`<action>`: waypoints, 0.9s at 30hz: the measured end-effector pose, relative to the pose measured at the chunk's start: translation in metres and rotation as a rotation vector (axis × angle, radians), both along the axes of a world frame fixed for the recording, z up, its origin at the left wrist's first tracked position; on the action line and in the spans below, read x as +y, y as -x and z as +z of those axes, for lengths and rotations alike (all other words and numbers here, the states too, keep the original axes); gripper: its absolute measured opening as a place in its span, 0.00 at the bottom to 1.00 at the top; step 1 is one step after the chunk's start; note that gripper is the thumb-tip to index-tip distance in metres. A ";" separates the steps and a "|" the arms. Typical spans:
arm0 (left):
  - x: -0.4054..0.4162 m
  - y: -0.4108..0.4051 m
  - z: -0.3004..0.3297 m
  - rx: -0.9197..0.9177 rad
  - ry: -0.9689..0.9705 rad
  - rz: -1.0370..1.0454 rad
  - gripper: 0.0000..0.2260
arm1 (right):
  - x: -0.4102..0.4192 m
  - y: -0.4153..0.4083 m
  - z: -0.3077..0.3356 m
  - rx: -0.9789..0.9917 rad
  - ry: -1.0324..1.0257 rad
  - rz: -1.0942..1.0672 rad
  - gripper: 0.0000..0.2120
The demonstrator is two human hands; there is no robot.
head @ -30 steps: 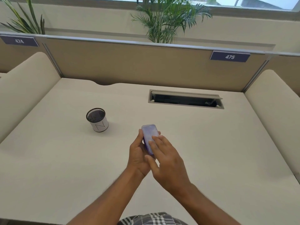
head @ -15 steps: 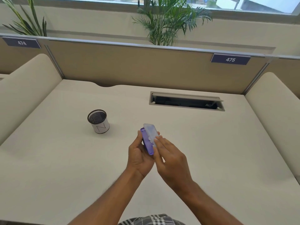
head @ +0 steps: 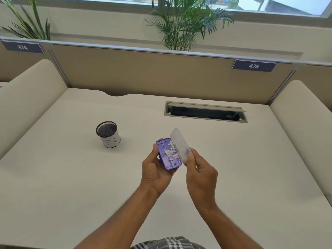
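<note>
My left hand (head: 156, 172) grips a small purple plastic box (head: 168, 154) above the middle of the desk, fingers curled round its left side and underside. Several small white round pieces lie inside the box. Its translucent lid (head: 180, 145) is swung up and to the right. My right hand (head: 201, 174) pinches the lid's lower right edge between thumb and fingers. A mesh cup (head: 108, 134) with a white paper band marked "N" stands on the desk to the left, apart from both hands.
The cream desk (head: 71, 177) has padded side dividers and a tan back panel with labels 474 and 475. An open cable hatch (head: 205, 113) is set into the desk at the back right. Potted palms stand behind the panel.
The lid of the purple box, shut a second ago, has been lifted by my right hand and now stands wide open, showing the white pieces inside.
</note>
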State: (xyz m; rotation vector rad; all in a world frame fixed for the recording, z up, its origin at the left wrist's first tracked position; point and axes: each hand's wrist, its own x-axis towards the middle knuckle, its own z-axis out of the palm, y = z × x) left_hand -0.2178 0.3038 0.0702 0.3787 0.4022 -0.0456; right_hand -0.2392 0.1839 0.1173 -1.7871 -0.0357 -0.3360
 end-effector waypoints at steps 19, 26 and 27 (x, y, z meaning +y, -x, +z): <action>0.009 0.003 -0.005 -0.041 0.069 0.030 0.14 | -0.007 -0.028 -0.007 0.306 -0.573 -0.128 0.13; 0.022 0.004 -0.014 0.006 0.002 0.038 0.14 | -0.010 -0.045 -0.051 0.577 -0.637 -0.199 0.08; 0.024 0.005 -0.015 0.014 -0.003 0.041 0.14 | -0.010 -0.047 -0.060 0.622 -0.605 -0.211 0.08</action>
